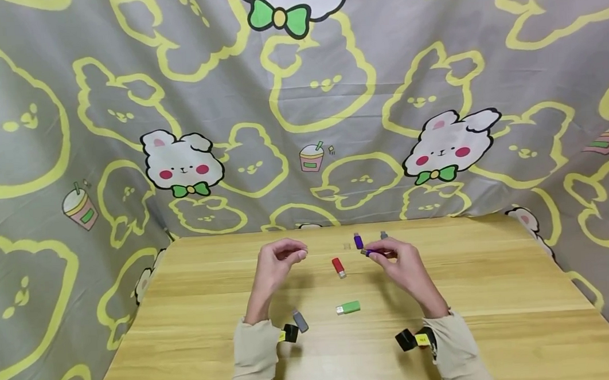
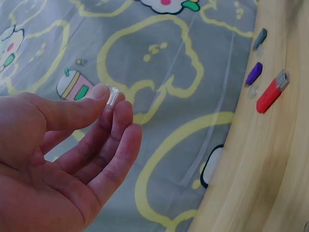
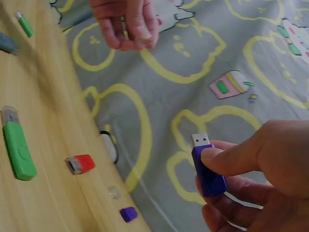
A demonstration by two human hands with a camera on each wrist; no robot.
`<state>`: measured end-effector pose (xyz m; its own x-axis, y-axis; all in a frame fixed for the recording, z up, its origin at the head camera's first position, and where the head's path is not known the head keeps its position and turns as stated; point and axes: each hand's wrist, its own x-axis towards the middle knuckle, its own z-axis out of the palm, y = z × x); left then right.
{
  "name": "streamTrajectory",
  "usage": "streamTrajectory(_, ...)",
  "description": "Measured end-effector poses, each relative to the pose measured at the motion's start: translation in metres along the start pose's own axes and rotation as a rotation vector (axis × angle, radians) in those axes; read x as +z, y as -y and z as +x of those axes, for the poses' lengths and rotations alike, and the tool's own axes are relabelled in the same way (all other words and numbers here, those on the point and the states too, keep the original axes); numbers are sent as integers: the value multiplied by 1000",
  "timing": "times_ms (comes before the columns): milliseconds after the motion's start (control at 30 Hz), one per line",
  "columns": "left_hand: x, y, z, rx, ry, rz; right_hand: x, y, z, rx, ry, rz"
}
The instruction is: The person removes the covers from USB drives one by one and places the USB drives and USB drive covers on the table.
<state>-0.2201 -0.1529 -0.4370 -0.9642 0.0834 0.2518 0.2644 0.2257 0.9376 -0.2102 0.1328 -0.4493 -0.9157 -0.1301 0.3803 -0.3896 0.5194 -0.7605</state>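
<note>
My left hand (image 1: 276, 266) pinches a small clear plastic cap (image 2: 113, 96) between thumb and fingertip, raised above the table. Off to the right, my right hand (image 1: 405, 264) holds a purple USB flash drive (image 3: 210, 174) between thumb and fingers. Its bare metal connector points away from the thumb, toward the left hand's side in the head view. The two hands are apart, and the cap is not on the drive.
On the wooden table (image 1: 187, 311) lie a red flash drive (image 1: 337, 266), a green one (image 1: 349, 307), a grey one (image 1: 301, 321), a second purple one (image 1: 358, 241), another grey one (image 1: 384, 234) and a loose clear cap (image 1: 346, 246). Patterned cloth (image 1: 238, 101) hangs behind.
</note>
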Motion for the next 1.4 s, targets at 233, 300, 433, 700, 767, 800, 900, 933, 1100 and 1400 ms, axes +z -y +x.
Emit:
streamTrajectory(233, -1, 3, 4, 13, -6, 11, 22, -2, 39, 122, 87, 86)
streamTrajectory(300, -1, 5, 4, 16, -2, 14, 30, -5, 49, 145, 97, 91)
streamTrajectory(433, -2, 7, 3, 10, -10, 17, 49, -14, 67, 217, 88, 78)
streamTrajectory(700, -6, 9, 1, -18, -23, 25, 80, -21, 91, 387, 73, 25)
streamTrajectory(767, -5, 9, 2, -14, -20, 28, 85, -21, 95, 381, 62, -47)
streamTrajectory(800, -5, 10, 2, -9, -18, 26, 87, -21, 96, 370, 57, -88)
streamTrajectory(900, -4, 10, 2, -3, -15, 12, 93, -20, 98, 342, 59, -180)
streamTrajectory(933, -3, 10, 2, -1, -15, 8, 94, -19, 98, 334, 66, -202)
streamTrajectory(1100, -2, 10, 3, -9, -16, -7, 100, -19, 100, 319, 103, -236)
streamTrajectory(1400, 1, 13, 3, -31, 5, -10, 106, -22, 102, 260, 138, -317)
